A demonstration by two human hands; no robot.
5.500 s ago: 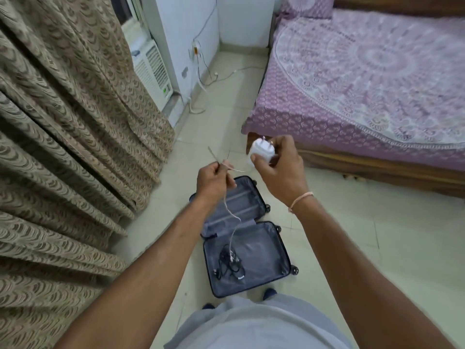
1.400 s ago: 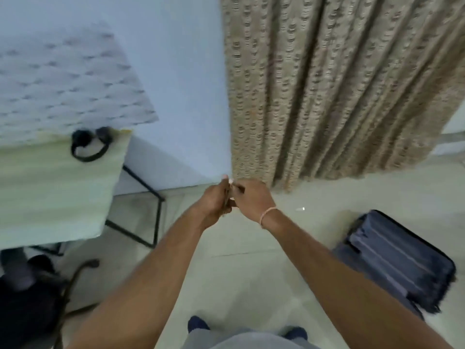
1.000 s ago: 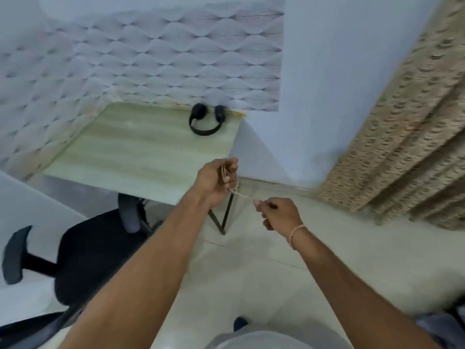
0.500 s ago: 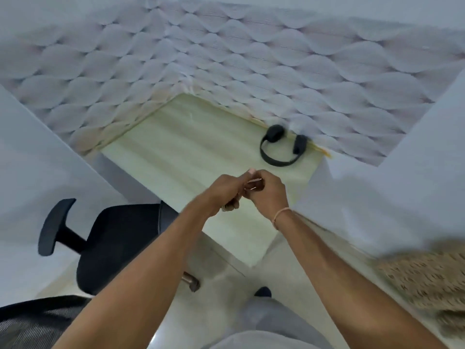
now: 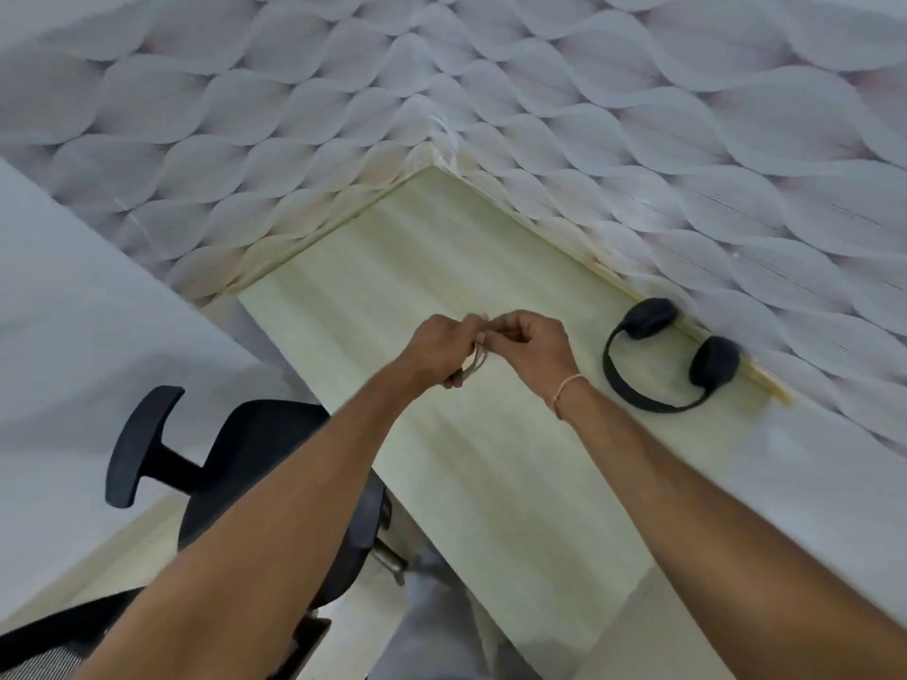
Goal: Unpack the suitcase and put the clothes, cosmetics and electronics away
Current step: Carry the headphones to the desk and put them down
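Both my hands meet above a pale wooden desk (image 5: 441, 267). My left hand (image 5: 439, 348) grips a coiled white charger cable (image 5: 475, 358), whose loops hang out below the fingers. My right hand (image 5: 532, 343) pinches the cable's end right beside the left fingers. The white charger plug is hidden; I cannot tell where it is. Black headphones (image 5: 662, 360) lie on the desk to the right of my hands, against the wall. The suitcase is out of view.
A black office chair (image 5: 275, 463) with its armrest (image 5: 142, 444) stands to the left of the desk. Patterned wallpaper (image 5: 491, 105) covers both walls of the desk corner. A plain white surface (image 5: 73, 365) stands at the left.
I have turned from the suitcase to the desk while winding the cable. In the last half second the view moved closer over the desk, and my hands stayed together on the coil.
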